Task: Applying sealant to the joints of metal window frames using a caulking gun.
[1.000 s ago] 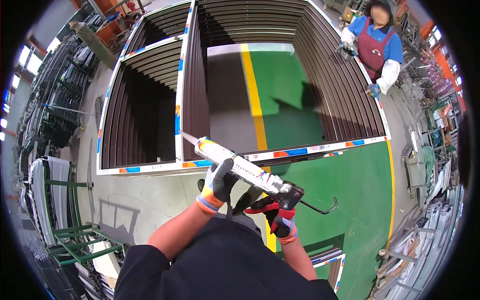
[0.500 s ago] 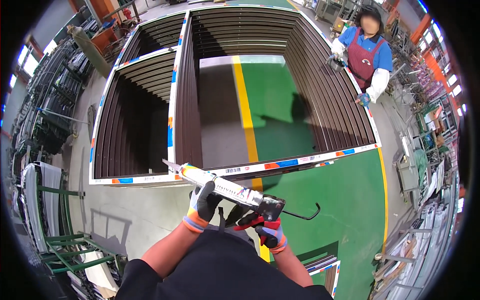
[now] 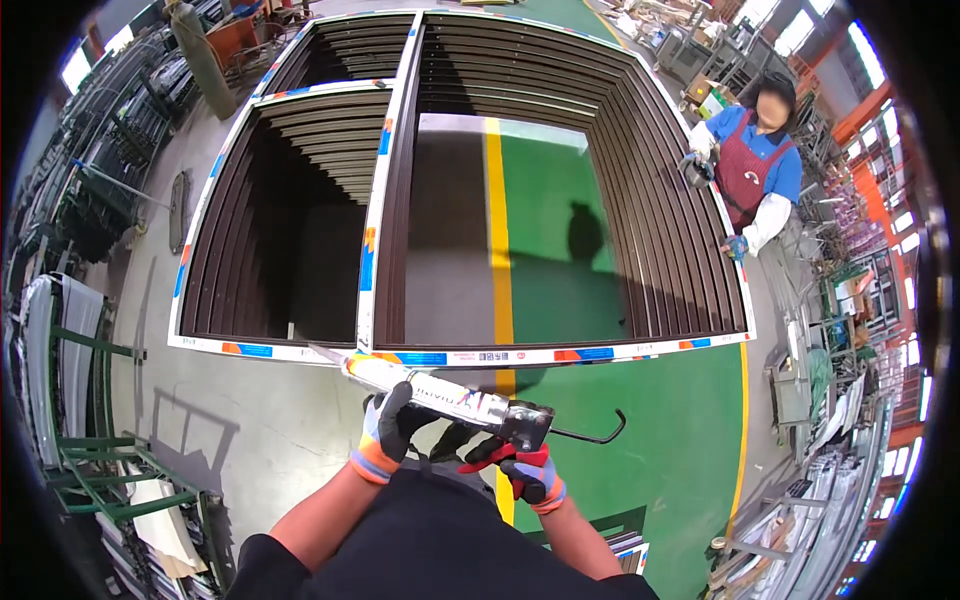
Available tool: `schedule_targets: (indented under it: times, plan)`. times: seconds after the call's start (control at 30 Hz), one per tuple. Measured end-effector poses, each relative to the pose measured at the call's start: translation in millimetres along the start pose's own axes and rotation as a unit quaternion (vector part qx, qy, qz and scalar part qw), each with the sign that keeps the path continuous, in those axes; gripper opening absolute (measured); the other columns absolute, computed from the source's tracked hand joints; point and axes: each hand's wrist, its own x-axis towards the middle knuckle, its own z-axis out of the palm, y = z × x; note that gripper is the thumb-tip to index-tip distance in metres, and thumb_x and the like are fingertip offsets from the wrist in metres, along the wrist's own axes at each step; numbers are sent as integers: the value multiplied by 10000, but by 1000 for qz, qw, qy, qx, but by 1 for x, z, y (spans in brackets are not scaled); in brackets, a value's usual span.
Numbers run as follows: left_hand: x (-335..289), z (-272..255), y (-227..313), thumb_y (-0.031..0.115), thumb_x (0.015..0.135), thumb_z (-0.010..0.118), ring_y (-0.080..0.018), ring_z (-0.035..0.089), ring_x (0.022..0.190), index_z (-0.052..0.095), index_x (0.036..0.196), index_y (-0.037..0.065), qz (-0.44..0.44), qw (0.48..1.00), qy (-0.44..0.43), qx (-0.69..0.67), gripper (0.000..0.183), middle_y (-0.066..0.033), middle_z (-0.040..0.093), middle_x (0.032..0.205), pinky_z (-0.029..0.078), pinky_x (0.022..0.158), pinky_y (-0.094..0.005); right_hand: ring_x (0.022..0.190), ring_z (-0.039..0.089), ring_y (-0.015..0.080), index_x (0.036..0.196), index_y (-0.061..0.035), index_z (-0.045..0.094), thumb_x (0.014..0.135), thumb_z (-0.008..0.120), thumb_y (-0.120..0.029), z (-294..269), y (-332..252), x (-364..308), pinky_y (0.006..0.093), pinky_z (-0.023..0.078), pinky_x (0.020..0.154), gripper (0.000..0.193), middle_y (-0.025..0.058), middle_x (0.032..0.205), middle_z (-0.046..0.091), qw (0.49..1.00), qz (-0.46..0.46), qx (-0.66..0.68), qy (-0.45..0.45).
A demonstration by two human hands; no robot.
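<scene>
- The left hand [image 3: 383, 430], gloved, was wrapped around the cartridge [image 3: 425, 392] of a caulking gun [image 3: 526, 427] from below, its forearm slanting up and inward from the lower edge.
- The right hand [image 3: 536, 478], also gloved, sat lower and farther right, closed around the gun's red handle [image 3: 490, 455]; its forearm leaned inward too. Whether the handle was squeezed could not be told.
- The gun lay between and above the hands, across the body, its nozzle [image 3: 330, 355] rising a little to the left beyond the left hand.
- A hooked rod [image 3: 585, 437] stuck out behind it, up and right of the right hand.
- Ahead of both hands stood a stack of dark frames [image 3: 545, 356] with white, sticker-marked rims. The nozzle tip overlapped the near rim; contact could not be told.
- Far ahead and right of the right hand, a co-worker [image 3: 745, 175] in a red apron stood beside the stack, one hand [image 3: 735, 246] at its edge.
- Well left of the left hand stood a green rack [image 3: 88, 342].
</scene>
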Motion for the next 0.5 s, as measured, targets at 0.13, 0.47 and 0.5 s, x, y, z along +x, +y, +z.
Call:
schedule_targets:
  times: [0.13, 0.47, 0.5]
  plan:
    - [1, -36, 46, 446, 999, 603, -314, 713, 1040, 587, 1309, -3, -10, 996, 38, 84, 546, -177, 710, 1142, 595, 894, -441, 1083, 678, 318, 1092, 94, 706, 804, 687, -78, 41, 11, 30, 430, 537, 956, 336, 205, 1163, 713, 997, 43, 60, 24]
    - [-18, -149, 212, 251, 1006, 673, -149, 689, 879, 704, 1183, 14, 5, 917, -6, 398, 297, -87, 741, 984, 550, 756, -298, 1051, 667, 253, 1169, 59, 670, 736, 698, -130, 154, 55, 112, 376, 500, 969, 473, 159, 1101, 725, 992, 75, -20, 103]
    - [-16, -171, 234, 221, 1005, 663, -143, 685, 856, 703, 1161, 9, 3, 910, 53, 411, 266, -81, 741, 975, 544, 727, -290, 1043, 667, 255, 1189, 61, 654, 723, 701, -122, 163, 58, 121, 376, 501, 967, 503, 163, 1093, 724, 989, 53, -26, 136]
